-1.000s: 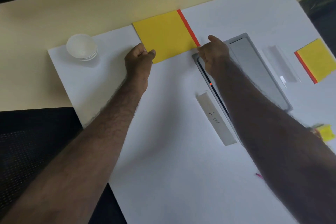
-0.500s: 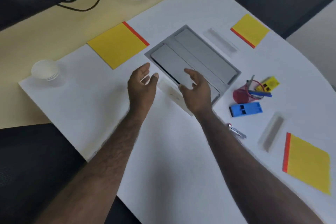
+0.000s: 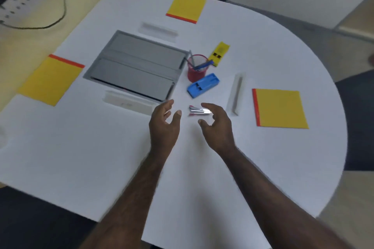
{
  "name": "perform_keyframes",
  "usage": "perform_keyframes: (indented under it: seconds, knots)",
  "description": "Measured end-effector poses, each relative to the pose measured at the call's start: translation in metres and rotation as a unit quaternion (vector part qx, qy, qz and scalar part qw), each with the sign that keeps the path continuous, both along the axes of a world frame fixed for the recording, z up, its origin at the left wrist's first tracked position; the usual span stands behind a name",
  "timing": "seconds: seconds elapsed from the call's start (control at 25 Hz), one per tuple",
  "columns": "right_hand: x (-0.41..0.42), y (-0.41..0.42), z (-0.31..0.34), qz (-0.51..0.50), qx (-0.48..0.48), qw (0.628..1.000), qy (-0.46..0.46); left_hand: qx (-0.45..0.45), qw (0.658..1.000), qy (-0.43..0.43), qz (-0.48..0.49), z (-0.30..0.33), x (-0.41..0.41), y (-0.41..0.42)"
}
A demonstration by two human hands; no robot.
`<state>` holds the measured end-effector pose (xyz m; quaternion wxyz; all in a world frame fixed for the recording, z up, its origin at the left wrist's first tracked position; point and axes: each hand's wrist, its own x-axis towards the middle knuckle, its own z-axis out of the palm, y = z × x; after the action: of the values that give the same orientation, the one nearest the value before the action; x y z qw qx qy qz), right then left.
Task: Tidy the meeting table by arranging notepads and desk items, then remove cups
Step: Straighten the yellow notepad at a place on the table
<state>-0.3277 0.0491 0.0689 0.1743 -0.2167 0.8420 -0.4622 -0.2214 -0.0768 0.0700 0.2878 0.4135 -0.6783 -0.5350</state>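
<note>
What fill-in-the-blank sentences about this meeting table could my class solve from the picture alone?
1. The number of yellow notepads on the table is ____.
2. The pens stand in a mesh pen cup coloured ____.
3. The small stapler lies between the left hand and the ____ hand.
4. The hole punch beside the cup is coloured ____.

Missing words: three; red; right; blue

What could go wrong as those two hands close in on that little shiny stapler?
The small stapler lies loose between the left hand and the right hand, both open; a hasty grab could knock it away. Just beyond it stands the red pen cup with pens leaning out, beside the blue stapler; reaching further might tip the cup.
</note>
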Motion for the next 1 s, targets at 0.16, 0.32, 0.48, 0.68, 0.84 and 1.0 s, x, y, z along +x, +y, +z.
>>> perform_keyframes:
  seconds: [0.16, 0.32, 0.48, 0.68, 0.84, 1.0]
  knots:
    - [-0.049, 0.087, -0.012, -0.061, 0.01, 0.998, -0.008, 0.004, 0.998, -0.03, -0.063, -0.012, -0.054, 0.073]
    - [-0.101, 0.16, -0.023, -0.132, 0.019, 0.991, -0.021, 0.02, 0.989, -0.078, -0.125, -0.024, -0.112, 0.138]
    - [-0.151, 0.209, -0.038, -0.149, 0.05, 0.987, -0.013, 0.042, 0.976, -0.134, -0.168, -0.036, -0.159, 0.179]
    - [-0.206, 0.248, -0.062, -0.167, 0.125, 0.976, -0.06, 0.056, 0.952, -0.228, -0.195, -0.046, -0.205, 0.201]
    - [-0.232, 0.262, -0.077, -0.167, 0.167, 0.968, -0.088, 0.066, 0.94, -0.278, -0.185, -0.051, -0.229, 0.21]
    - [-0.239, 0.265, -0.084, -0.183, 0.154, 0.967, -0.084, 0.132, 0.944, -0.258, -0.157, -0.051, -0.236, 0.214]
